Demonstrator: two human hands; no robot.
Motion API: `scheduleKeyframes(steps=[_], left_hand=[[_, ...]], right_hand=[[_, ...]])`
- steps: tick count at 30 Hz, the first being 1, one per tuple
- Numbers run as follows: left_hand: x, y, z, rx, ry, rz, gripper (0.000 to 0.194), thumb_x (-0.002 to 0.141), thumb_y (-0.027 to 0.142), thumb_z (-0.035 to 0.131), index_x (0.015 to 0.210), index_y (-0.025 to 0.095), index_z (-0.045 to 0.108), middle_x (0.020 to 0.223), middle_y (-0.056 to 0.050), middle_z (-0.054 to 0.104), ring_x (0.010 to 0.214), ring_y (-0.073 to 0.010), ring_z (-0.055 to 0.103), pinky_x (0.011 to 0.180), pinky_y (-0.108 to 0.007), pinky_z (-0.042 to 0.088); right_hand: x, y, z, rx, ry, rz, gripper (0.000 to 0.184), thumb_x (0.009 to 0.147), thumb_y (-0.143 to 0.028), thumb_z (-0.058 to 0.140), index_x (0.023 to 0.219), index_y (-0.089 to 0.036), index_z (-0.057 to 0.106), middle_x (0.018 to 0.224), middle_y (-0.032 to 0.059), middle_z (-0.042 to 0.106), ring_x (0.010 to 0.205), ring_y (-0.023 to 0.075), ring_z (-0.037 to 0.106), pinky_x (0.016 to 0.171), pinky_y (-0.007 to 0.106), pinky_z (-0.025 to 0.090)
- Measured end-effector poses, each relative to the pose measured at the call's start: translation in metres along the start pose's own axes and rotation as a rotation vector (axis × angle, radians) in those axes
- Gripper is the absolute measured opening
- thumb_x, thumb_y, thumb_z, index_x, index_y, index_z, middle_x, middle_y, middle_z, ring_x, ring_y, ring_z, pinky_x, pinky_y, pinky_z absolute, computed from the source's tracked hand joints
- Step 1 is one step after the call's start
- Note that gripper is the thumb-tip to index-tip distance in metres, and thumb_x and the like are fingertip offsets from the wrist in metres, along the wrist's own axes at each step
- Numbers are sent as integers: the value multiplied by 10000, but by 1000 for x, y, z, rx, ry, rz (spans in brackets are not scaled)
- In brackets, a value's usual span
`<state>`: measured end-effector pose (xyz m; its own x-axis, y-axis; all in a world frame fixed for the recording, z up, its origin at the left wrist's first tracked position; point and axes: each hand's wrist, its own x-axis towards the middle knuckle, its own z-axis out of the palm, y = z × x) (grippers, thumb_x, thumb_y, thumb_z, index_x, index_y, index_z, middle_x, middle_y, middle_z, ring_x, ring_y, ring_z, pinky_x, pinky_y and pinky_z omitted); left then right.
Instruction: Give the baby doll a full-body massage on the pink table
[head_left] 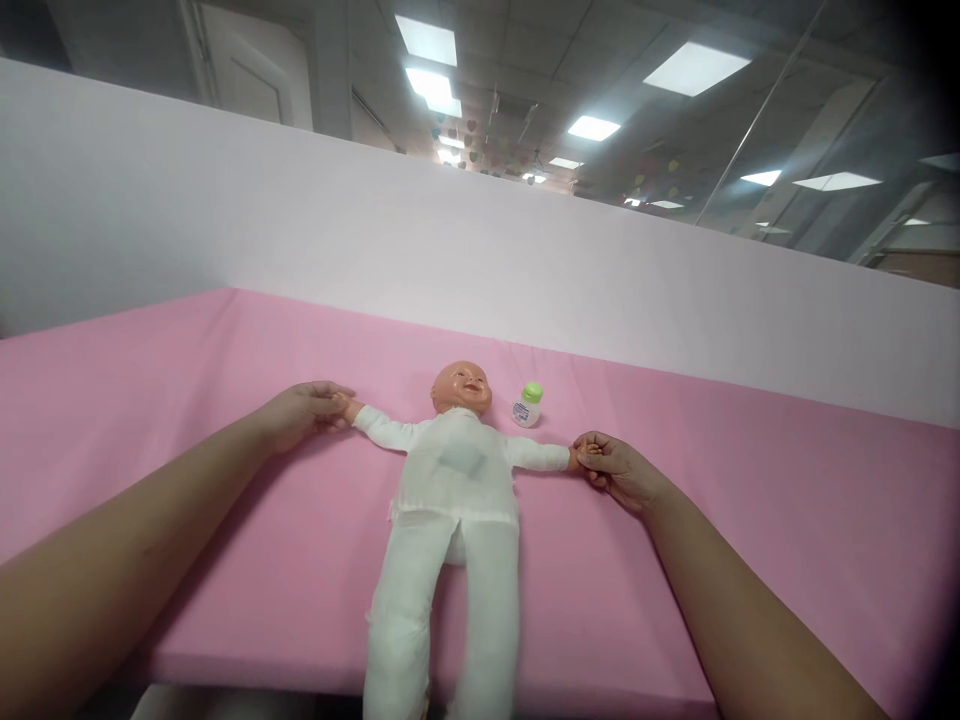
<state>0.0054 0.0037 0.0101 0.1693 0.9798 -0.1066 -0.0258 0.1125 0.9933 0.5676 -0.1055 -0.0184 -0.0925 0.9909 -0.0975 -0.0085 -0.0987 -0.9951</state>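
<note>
A baby doll (461, 470) in white cloth lies on its back, its head toward the wall and its legs toward me. Its arms are stretched out to both sides. My left hand (311, 412) is closed around the doll's hand on the left. On the other side, my right hand (619, 470) pinches the doll's other hand between thumb and fingers. Beside the doll's head, nearer my right hand, stands a small clear bottle (527, 405) with a green cap and a printed label; neither hand touches it.
The doll rests on a pink padded surface (300, 540), and its legs reach the front edge. A low white wall (450, 250) runs along the back and left. Above it are glass, a door (259, 70) and lit ceiling panels.
</note>
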Motion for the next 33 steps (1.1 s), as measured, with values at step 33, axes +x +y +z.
scheduleKeyframes(steps=[33], left_hand=[[-2,0,12,15,89,10,367,691,361,895,913,128,719,792,-106,745,582,-161,672,594,-275,594]], right_hand=[[-2,0,1,-36,69,43,373,836,-512,788,840,-209,572,582,-54,481,484,87,407,428,211,285]])
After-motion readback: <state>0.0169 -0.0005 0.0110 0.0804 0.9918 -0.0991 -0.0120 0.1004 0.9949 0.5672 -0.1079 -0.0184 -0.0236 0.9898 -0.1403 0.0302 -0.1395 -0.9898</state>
